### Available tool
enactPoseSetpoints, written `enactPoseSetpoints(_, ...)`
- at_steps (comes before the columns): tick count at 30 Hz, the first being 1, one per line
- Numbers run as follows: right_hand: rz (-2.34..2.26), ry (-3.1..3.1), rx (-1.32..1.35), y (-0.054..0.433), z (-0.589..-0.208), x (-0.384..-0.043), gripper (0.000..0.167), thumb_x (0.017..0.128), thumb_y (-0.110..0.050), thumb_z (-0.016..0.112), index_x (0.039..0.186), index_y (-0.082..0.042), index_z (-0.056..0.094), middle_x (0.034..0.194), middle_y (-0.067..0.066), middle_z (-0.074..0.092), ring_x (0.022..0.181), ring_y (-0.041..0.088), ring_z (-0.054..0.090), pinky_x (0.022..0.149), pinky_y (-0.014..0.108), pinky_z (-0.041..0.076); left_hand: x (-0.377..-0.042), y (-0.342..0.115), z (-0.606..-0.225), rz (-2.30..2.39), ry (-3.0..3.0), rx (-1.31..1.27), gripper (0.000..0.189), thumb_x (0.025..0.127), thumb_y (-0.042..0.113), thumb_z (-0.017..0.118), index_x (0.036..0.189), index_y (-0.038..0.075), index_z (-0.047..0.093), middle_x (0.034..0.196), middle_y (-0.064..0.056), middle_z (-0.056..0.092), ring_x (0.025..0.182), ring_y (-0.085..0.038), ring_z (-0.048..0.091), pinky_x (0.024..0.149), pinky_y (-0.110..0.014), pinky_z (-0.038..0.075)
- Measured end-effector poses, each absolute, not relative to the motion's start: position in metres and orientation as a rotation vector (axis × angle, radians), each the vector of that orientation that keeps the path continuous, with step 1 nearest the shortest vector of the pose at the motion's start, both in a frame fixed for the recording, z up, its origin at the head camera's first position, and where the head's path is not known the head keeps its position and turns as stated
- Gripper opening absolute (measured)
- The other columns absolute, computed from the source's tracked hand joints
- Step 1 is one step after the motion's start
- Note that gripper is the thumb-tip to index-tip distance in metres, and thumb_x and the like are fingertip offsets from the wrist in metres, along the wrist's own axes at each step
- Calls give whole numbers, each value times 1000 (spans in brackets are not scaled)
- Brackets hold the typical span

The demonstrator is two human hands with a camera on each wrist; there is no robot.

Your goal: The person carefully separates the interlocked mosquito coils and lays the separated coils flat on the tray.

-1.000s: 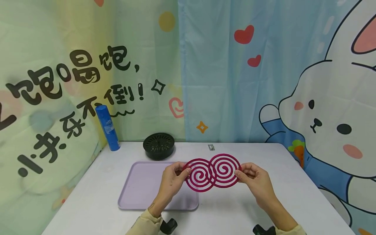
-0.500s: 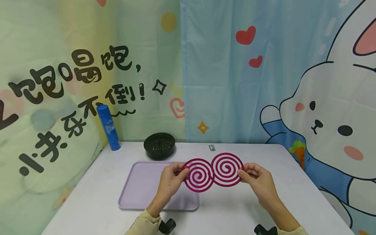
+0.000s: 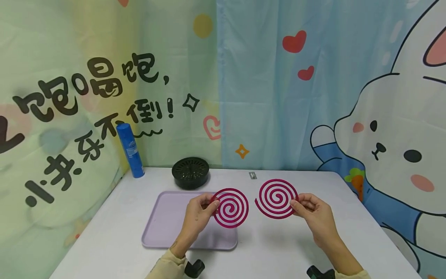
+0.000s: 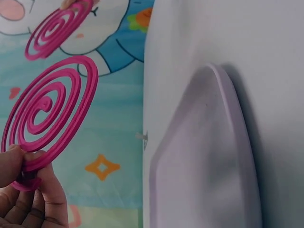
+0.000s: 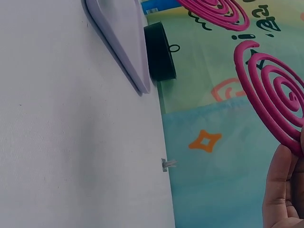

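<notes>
Two magenta mosquito coils are held up in the air, apart from each other. My left hand (image 3: pixel 198 213) pinches the left mosquito coil (image 3: pixel 230 208) by its outer ring, between thumb and fingers, over the right part of a lilac tray (image 3: pixel 163 228). My right hand (image 3: pixel 315 217) pinches the right mosquito coil (image 3: pixel 277 198) at its right edge, above the white table. That coil's loose outer end (image 5: pixel 251 43) sticks out at its far side in the right wrist view. Behind the tray stands a round black slotted holder (image 3: pixel 190 173).
A blue can (image 3: pixel 130 151) stands at the table's back left corner. Near the back edge lies a small metal piece (image 3: pixel 253 175). A printed curtain (image 3: pixel 254 85) hangs behind the white table (image 3: pixel 271 255).
The two interlocked, overlapping coils have come apart. My right hand has moved right with one coil, my left hand slightly left with the other.
</notes>
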State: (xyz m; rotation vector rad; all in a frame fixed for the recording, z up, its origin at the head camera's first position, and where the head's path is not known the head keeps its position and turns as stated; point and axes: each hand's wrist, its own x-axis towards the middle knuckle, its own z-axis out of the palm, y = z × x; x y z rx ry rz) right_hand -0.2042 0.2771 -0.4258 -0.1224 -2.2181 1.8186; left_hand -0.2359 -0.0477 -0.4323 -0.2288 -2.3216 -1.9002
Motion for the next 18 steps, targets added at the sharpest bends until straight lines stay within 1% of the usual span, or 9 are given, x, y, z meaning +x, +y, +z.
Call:
enactPoseSetpoints(7,1846,-2227,-135,278,-427,-207,44,94,-25,73,123,4,55,94,-8,69,86,8,71,78,22,60,-239,-59,-438,-1865,-2328,-194,11,91,9,73,88,-2,70,76,-9,69,68,-10,62,62,-20,56)
enactPoseSetpoints(11,1854,-2233,-152,274,-429,-208,43,94,-24,73,121,5,56,93,-7,70,87,11,72,78,22,60,-239,-65,-440,-1861,-2316,-171,11,91,7,73,88,-3,70,76,-11,70,67,-9,62,62,-23,57)
enactPoseSetpoints(18,1893,-2262,-151,264,-433,-213,42,94,-23,73,120,6,56,92,-5,70,84,9,70,78,23,60,-239,-79,-443,-1853,-2288,-139,13,91,8,74,92,-5,71,78,-15,71,67,-11,62,60,-26,58)
